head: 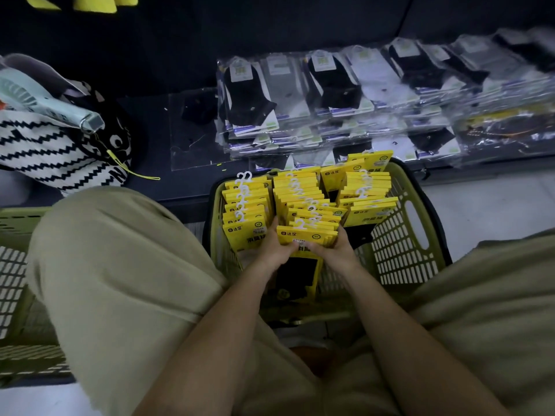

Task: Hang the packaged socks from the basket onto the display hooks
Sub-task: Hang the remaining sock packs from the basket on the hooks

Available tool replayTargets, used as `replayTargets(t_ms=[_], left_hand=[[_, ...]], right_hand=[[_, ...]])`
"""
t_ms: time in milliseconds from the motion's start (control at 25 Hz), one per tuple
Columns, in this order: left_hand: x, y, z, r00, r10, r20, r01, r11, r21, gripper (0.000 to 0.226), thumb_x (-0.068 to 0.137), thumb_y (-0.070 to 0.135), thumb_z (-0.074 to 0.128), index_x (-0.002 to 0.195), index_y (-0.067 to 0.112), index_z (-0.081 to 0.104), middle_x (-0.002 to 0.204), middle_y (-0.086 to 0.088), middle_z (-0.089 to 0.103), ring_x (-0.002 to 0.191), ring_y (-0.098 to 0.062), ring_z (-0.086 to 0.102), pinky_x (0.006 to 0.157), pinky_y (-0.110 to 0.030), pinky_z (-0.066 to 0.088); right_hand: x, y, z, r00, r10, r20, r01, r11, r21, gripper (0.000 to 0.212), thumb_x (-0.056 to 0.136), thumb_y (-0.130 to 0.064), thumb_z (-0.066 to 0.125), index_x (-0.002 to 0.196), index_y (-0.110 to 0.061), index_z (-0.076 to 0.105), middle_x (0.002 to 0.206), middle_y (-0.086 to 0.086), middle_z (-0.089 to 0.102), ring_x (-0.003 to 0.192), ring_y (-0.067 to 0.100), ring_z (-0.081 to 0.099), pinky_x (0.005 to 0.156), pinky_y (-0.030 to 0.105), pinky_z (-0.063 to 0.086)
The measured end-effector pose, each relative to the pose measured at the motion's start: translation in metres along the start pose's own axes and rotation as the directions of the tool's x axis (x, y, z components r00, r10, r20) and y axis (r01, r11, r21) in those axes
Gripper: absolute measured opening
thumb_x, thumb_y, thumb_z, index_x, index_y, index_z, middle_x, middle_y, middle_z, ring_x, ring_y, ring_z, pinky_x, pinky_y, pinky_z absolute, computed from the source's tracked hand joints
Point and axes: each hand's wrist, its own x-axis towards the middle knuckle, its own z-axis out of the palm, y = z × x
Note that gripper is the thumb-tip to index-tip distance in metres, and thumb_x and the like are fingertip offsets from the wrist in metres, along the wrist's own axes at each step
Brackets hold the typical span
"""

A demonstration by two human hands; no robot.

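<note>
A green plastic basket stands between my knees, filled with rows of yellow-carded sock packs with white hooks. Both hands are inside it on the middle row. My left hand grips the left side of a small stack of yellow sock packs, thumb on the front card. My right hand grips the stack's right side. Black socks hang below the cards between my wrists. No display hooks are visible.
Clear-bagged black, grey and white socks lie stacked on a dark low shelf behind the basket. A black-and-white zigzag bag sits at left on the shelf. Another green basket is by my left knee.
</note>
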Motion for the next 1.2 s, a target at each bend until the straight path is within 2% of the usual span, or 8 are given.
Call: replayTargets(t_ms=[120, 160, 320, 440, 600, 840, 1040, 1200], left_hand=[[-0.003, 0.004, 0.008, 0.999, 0.041, 0.03, -0.042, 0.999, 0.013, 0.08, 0.088, 0.012, 0.062, 0.15, 0.022, 0.012, 0.144, -0.004, 0.042, 0.133, -0.023, 0.039, 0.104, -0.031, 0.034], [-0.005, 0.004, 0.01, 0.998, 0.06, 0.016, -0.061, 0.998, 0.007, 0.078, 0.088, 0.011, 0.061, 0.149, 0.021, 0.015, 0.144, -0.003, 0.042, 0.133, -0.022, 0.039, 0.104, -0.031, 0.033], [-0.021, 0.003, 0.011, 0.987, 0.134, -0.086, -0.139, 0.989, -0.056, 0.072, 0.087, 0.006, 0.061, 0.146, 0.019, 0.022, 0.143, -0.003, 0.04, 0.131, -0.017, 0.038, 0.097, -0.027, 0.033], [-0.03, -0.003, 0.013, 0.985, 0.142, -0.094, -0.149, 0.986, -0.071, 0.07, 0.085, 0.003, 0.063, 0.142, 0.017, 0.025, 0.14, -0.006, 0.042, 0.121, -0.012, 0.04, 0.095, -0.024, 0.034], [-0.032, -0.014, 0.018, 0.992, 0.122, -0.025, -0.121, 0.992, 0.038, 0.077, 0.083, 0.0, 0.064, 0.144, 0.012, 0.019, 0.142, -0.008, 0.041, 0.13, -0.019, 0.038, 0.094, -0.022, 0.03], [-0.025, -0.024, 0.024, 0.993, 0.12, -0.022, -0.119, 0.991, 0.059, 0.073, 0.084, 0.003, 0.064, 0.144, 0.013, 0.024, 0.137, -0.007, 0.048, 0.129, -0.022, 0.043, 0.097, -0.026, 0.033], [-0.023, -0.03, 0.027, 0.987, 0.154, -0.04, -0.148, 0.983, 0.111, 0.06, 0.085, 0.006, 0.064, 0.138, 0.012, 0.035, 0.133, -0.008, 0.052, 0.126, -0.023, 0.046, 0.095, -0.025, 0.033], [-0.021, -0.036, 0.023, 0.994, 0.109, -0.012, -0.105, 0.98, 0.169, 0.068, 0.084, 0.008, 0.065, 0.141, 0.013, 0.029, 0.137, -0.007, 0.047, 0.127, -0.022, 0.043, 0.091, -0.023, 0.033]], right_hand=[[0.0, -0.001, 0.003, 0.998, -0.039, 0.051, 0.041, 0.998, -0.038, 0.076, 0.077, -0.012, 0.075, 0.14, -0.016, 0.031, 0.127, -0.001, 0.053, 0.102, 0.006, 0.054, 0.074, 0.006, 0.043], [-0.001, -0.001, 0.003, 0.997, -0.063, 0.048, 0.066, 0.996, -0.056, 0.074, 0.078, -0.012, 0.073, 0.14, -0.017, 0.032, 0.122, -0.003, 0.053, 0.1, 0.005, 0.052, 0.072, 0.005, 0.042], [-0.008, 0.003, -0.006, 0.987, -0.163, 0.005, 0.162, 0.983, -0.08, 0.075, 0.079, -0.011, 0.072, 0.141, -0.017, 0.03, 0.119, -0.012, 0.043, 0.114, 0.005, 0.04, 0.092, 0.022, 0.036], [-0.015, 0.009, -0.012, 0.982, -0.18, 0.054, 0.184, 0.98, -0.078, 0.077, 0.077, -0.008, 0.073, 0.14, -0.016, 0.03, 0.117, -0.012, 0.046, 0.118, 0.01, 0.043, 0.093, 0.023, 0.038], [-0.023, 0.018, -0.009, 0.973, -0.183, 0.142, 0.208, 0.961, -0.184, 0.089, 0.074, -0.006, 0.076, 0.145, -0.012, 0.021, 0.126, -0.006, 0.044, 0.12, 0.008, 0.04, 0.099, 0.025, 0.035], [-0.022, 0.026, -0.003, 0.988, -0.132, 0.08, 0.15, 0.946, -0.288, 0.06, 0.08, -0.015, 0.072, 0.133, -0.01, 0.044, 0.125, 0.007, 0.059, 0.119, 0.022, 0.053, 0.089, 0.025, 0.038], [-0.021, 0.03, -0.004, 0.994, -0.111, -0.013, 0.099, 0.928, -0.358, 0.07, 0.07, -0.023, 0.081, 0.127, -0.01, 0.043, 0.121, 0.007, 0.061, 0.113, 0.024, 0.056, 0.081, 0.027, 0.039], [-0.017, 0.033, -0.006, 0.994, -0.095, 0.051, 0.106, 0.942, -0.317, 0.078, 0.066, -0.019, 0.084, 0.131, -0.015, 0.041, 0.125, 0.005, 0.059, 0.117, 0.022, 0.053, 0.09, 0.031, 0.042]])
